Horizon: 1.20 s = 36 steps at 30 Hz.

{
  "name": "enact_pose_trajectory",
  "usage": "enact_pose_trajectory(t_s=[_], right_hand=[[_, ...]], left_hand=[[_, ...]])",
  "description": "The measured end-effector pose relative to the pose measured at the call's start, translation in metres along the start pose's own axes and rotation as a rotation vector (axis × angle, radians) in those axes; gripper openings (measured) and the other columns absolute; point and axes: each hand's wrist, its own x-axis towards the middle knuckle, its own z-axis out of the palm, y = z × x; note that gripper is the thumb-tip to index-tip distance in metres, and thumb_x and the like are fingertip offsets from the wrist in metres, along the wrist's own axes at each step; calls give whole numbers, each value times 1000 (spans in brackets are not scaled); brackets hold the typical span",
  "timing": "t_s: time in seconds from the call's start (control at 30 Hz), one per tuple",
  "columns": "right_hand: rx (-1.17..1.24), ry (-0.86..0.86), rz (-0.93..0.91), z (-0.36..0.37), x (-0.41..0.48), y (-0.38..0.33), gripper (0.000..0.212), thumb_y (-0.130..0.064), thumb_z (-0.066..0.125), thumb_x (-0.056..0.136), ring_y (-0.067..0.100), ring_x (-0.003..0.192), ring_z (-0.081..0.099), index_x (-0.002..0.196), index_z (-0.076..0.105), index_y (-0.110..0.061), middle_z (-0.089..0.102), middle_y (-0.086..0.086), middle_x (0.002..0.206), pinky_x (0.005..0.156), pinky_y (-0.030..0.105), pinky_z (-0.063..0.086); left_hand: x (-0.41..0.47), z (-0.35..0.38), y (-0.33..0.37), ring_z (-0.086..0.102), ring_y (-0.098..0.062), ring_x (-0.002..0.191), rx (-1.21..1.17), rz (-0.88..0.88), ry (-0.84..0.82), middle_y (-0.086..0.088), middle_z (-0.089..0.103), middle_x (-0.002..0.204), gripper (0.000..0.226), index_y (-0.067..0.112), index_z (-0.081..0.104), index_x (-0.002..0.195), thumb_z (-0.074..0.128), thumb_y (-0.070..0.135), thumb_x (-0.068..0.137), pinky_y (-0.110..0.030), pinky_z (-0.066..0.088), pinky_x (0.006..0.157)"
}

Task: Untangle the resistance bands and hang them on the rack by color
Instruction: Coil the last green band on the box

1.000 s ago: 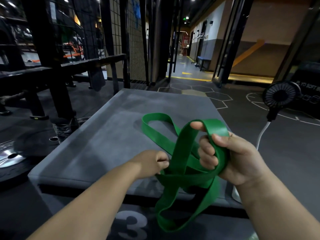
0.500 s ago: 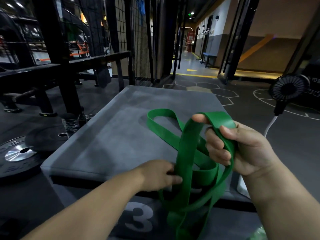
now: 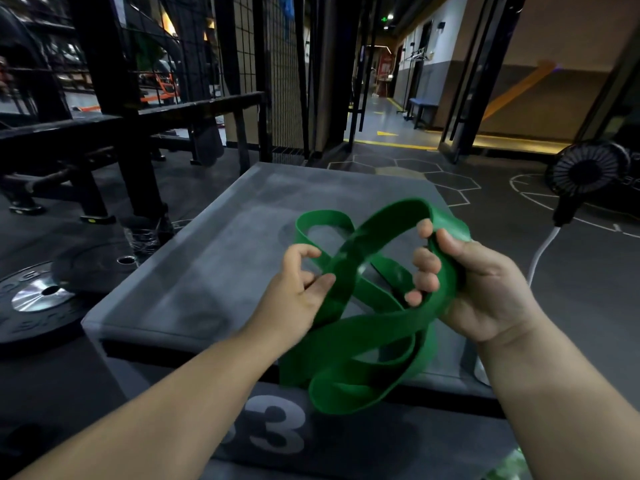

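Green band (image 3: 363, 333) flat, wide, twisted into tangled loops; right hand (image 3: 485, 289) grips bunch, left hand (image 3: 298, 296) pinches strand

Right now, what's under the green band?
The grey box top shows through the loops of the green band, which the left hand and right hand hold up. Its lower loops cover part of the box's front edge.

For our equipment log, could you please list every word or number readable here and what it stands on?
"3": on the front of the grey box, with a partly hidden mark beside it.
Raised lettering on the weight plate: too blurred to read.
Lit green ceiling sign: too small to read.
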Motion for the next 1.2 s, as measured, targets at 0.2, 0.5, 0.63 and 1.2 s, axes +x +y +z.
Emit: enact_pose_trajectory(t_s=[0.2, 0.5, 0.63, 1.2], right_hand=[[162, -135, 68, 0, 0, -9, 30, -10, 25, 105, 33, 74, 63, 121, 48, 2, 57, 25, 91, 73, 47, 52], [65, -95, 160, -10, -17, -32, 27, -3, 24, 105, 25, 59, 46, 121, 44, 6, 58, 26, 90, 65, 43, 52], [62, -135, 211, -18, -16, -29, 29, -3, 23, 105, 28, 66, 63, 121, 45, 7, 59, 25, 90, 66, 43, 56], [-41, -272, 334, -16, -24, -34, 23, -5, 32, 104, 24, 71, 69, 120, 47, 3, 62, 20, 89, 66, 39, 60]], left_hand=[[6, -5, -3, 42, -12, 65, -107, -104, -281, 9, 47, 66, 30, 36, 52, 73, 45, 8, 83, -31, 35, 67], [22, -43, -2, 58, -3, 115, -95, -29, -251, 14, 62, 122, 62, 43, 64, 113, 46, -8, 84, -27, 43, 102], [24, -47, -11, 56, -2, 106, 347, 80, -212, 21, 40, 122, 63, 34, 48, 134, 57, -4, 84, -23, 47, 96], [27, -55, 1, 45, -18, 85, 677, 584, 349, -11, 56, 111, 40, 10, 76, 87, 53, 42, 85, -20, 27, 82]])
